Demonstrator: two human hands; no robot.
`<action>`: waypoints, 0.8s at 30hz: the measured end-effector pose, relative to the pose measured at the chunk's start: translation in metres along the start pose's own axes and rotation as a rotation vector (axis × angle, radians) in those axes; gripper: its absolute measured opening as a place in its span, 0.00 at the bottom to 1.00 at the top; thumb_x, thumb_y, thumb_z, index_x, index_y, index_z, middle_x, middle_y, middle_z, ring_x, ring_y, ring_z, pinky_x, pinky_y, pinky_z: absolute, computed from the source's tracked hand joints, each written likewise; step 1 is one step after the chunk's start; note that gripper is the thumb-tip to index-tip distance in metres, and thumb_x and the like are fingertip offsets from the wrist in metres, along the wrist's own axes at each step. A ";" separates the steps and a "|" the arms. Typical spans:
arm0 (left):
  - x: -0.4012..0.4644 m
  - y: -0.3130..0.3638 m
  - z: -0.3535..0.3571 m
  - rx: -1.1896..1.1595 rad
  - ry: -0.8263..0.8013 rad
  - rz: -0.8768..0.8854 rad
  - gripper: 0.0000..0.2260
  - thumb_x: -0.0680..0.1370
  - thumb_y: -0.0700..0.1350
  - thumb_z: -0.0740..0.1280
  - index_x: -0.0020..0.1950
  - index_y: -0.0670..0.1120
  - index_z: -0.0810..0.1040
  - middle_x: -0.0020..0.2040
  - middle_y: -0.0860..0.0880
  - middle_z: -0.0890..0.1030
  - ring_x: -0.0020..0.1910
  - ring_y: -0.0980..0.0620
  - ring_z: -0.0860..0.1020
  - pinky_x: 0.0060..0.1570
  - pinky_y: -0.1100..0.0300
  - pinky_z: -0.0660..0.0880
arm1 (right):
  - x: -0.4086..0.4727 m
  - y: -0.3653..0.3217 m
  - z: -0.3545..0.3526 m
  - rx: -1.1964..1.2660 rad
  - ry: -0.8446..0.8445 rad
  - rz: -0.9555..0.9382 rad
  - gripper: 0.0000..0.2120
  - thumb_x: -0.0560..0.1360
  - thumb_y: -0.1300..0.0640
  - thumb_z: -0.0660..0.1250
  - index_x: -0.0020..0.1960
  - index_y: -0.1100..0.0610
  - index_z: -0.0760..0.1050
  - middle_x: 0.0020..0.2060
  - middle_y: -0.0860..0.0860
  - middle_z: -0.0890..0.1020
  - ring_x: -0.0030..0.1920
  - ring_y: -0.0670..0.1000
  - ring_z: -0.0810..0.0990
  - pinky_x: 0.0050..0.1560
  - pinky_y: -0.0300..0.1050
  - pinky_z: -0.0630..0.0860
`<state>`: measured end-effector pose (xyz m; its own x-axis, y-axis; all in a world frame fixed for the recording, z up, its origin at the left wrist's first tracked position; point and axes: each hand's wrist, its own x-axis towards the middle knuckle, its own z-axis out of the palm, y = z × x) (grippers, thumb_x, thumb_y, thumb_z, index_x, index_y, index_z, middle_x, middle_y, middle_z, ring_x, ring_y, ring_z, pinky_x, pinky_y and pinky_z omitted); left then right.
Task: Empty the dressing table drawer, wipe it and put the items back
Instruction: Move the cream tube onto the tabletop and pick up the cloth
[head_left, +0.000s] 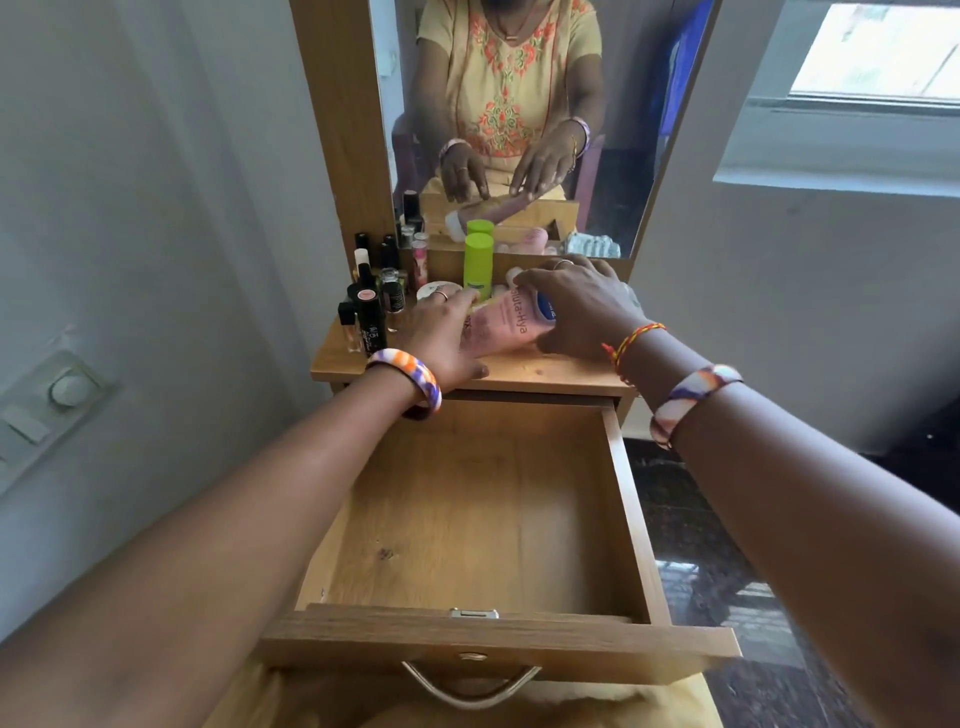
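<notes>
Meanwhile, both hands met at a pink tube (511, 325) lying on the tabletop (545, 375).
The right hand (584, 306) curled round the tube; the left hand (441, 332) touched it with straight fingers. The drawer (626, 499) stood pulled out with nothing inside it, while bottles (371, 306) and a green bottle (478, 265) stood by the mirror (649, 156).

on my wooden dressing table top (561, 375) a pink lotion tube (506, 325) lies flat at the middle, a green bottle (478, 266) stands behind it, and dark little bottles (370, 312) cluster at the far left.
</notes>
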<state>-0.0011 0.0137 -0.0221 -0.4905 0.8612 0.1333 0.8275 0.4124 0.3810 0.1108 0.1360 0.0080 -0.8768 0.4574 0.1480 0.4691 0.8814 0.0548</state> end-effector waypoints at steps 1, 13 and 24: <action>0.003 -0.002 0.003 0.025 0.001 0.003 0.38 0.68 0.45 0.76 0.73 0.43 0.62 0.73 0.44 0.65 0.71 0.44 0.64 0.70 0.50 0.63 | 0.006 0.000 0.002 0.026 -0.006 -0.004 0.30 0.69 0.55 0.70 0.70 0.51 0.66 0.66 0.55 0.72 0.70 0.58 0.65 0.68 0.53 0.62; 0.029 -0.012 0.019 0.110 0.189 -0.028 0.26 0.75 0.36 0.65 0.73 0.44 0.62 0.67 0.42 0.72 0.67 0.42 0.69 0.61 0.51 0.70 | 0.055 0.017 0.017 0.107 -0.031 -0.132 0.29 0.70 0.58 0.70 0.70 0.53 0.66 0.66 0.54 0.73 0.70 0.57 0.66 0.68 0.55 0.62; 0.043 -0.013 0.027 0.104 0.223 -0.048 0.25 0.75 0.36 0.65 0.72 0.45 0.64 0.68 0.44 0.70 0.68 0.44 0.68 0.61 0.51 0.70 | 0.073 0.030 0.033 0.164 -0.055 -0.147 0.31 0.73 0.58 0.68 0.74 0.53 0.62 0.70 0.54 0.68 0.72 0.57 0.62 0.71 0.55 0.62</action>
<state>-0.0251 0.0538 -0.0463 -0.5687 0.7578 0.3201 0.8197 0.4896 0.2973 0.0576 0.2001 -0.0123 -0.9411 0.3242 0.0958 0.3162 0.9444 -0.0897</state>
